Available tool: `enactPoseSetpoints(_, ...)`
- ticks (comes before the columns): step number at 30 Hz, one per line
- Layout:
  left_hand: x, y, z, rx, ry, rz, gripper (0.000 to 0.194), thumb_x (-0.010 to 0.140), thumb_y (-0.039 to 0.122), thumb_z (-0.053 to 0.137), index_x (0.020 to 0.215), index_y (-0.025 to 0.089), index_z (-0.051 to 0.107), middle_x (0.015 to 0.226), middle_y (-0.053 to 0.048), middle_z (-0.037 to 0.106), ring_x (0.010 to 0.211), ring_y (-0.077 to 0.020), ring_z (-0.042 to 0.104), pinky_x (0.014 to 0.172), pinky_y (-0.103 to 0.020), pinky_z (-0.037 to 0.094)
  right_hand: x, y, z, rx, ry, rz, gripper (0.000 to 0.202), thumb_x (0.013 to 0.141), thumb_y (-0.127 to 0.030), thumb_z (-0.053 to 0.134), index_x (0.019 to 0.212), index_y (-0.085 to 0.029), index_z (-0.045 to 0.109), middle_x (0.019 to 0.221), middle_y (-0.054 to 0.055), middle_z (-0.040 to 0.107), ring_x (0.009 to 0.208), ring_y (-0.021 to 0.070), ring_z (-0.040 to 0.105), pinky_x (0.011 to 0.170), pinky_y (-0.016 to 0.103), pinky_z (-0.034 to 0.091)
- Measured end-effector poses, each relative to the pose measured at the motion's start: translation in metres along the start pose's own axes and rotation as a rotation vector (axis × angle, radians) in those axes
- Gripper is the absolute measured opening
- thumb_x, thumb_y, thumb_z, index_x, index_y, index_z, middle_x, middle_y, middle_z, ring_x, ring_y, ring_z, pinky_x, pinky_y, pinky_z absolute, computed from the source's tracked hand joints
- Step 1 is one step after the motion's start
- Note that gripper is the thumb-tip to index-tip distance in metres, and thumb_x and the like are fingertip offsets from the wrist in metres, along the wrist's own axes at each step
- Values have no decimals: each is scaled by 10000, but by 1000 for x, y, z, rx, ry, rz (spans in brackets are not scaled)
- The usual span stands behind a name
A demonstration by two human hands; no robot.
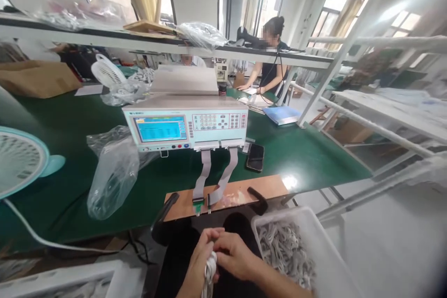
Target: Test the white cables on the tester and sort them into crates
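Low in front of my lap, a coiled white cable is bundled up in my hands. My left hand is closed around it, with the loops hanging down along the palm. From the other side my right hand closes its bent fingers on the upper part of the bundle; its fingertips are partly hidden. Just beyond, on a wooden board at the table edge, lie the ends of two flat grey ribbon cables, one with a small green circuit board. They run from a bench tester with a lit blue screen.
A white bin of coiled cables stands at right; another white container is lower left. The green table holds a phone, plastic bag, blue folder and fan. A co-worker works across.
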State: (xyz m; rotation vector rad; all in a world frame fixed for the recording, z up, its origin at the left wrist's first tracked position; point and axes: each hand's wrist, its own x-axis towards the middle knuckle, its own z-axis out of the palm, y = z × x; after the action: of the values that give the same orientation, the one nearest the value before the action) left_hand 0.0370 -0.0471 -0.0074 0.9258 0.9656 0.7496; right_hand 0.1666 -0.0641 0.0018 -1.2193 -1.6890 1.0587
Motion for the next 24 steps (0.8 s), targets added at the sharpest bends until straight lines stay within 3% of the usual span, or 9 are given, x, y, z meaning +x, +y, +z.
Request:
enactPoseSetpoints(2, 2, -2, -1, 43, 109, 85, 334, 691, 542, 501, 825, 239, 540, 1065, -43, 573, 434, -108, 484, 358, -245, 349, -1, 4, 3, -1, 48, 3, 106, 714, -143, 502, 633, -191, 550, 669, -18, 507, 657, 130, 490, 622, 234, 381)
enactPoseSetpoints(5, 5, 1, -2, 181, 248, 230, 282, 708, 504, 528, 747, 226, 564, 789, -25, 577, 656, -183, 539, 579, -273, 446, 0, 11, 8, 5, 199, 50, 79, 736, -168, 479, 683, -192, 531, 665, -23, 485, 626, 121, 455, 586, 227, 364)
enactPoseSetpoints(7, 6, 6, -5, 289, 254, 273, 239, 736, 454, 536, 710, 218, 563, 686, -11, 537, 682, -181, 522, 636, -265, 436, 2, 16, 8, 13, 288, 80, 122, 787, -211, 445, 691, -191, 518, 653, -23, 475, 620, 120, 438, 584, 227, 359)
enactPoseSetpoints(10, 6, 12, -8, 340, 197, 243, 211, 756, 392, 541, 681, 195, 530, 616, 15, 506, 577, -138, 486, 559, -236, 409, 7, 21, 5, 43, 308, 94, 179, 830, -268, 426, 702, -185, 519, 670, -15, 483, 645, 123, 443, 618, 234, 365)
enactPoseSetpoints(17, 18, 0, -23, 56, 204, 164, 123, 765, 278, 530, 835, 180, 506, 568, 62, 457, 452, -74, 431, 451, -192, 370, 35, 29, 7, 281, 308, 259, 241, 768, -381, 536, 658, -170, 572, 597, -24, 492, 577, 116, 441, 561, 229, 359)
enactPoseSetpoints(24, 21, 5, -43, -380, 24, -30, 205, 697, 162, 547, 895, 127, 583, 633, 0, 530, 527, -85, 487, 475, -199, 394, 55, 36, 18, 396, 294, 391, 269, 697, -411, 602, 637, -151, 628, 523, -30, 498, 494, 98, 415, 491, 226, 332)
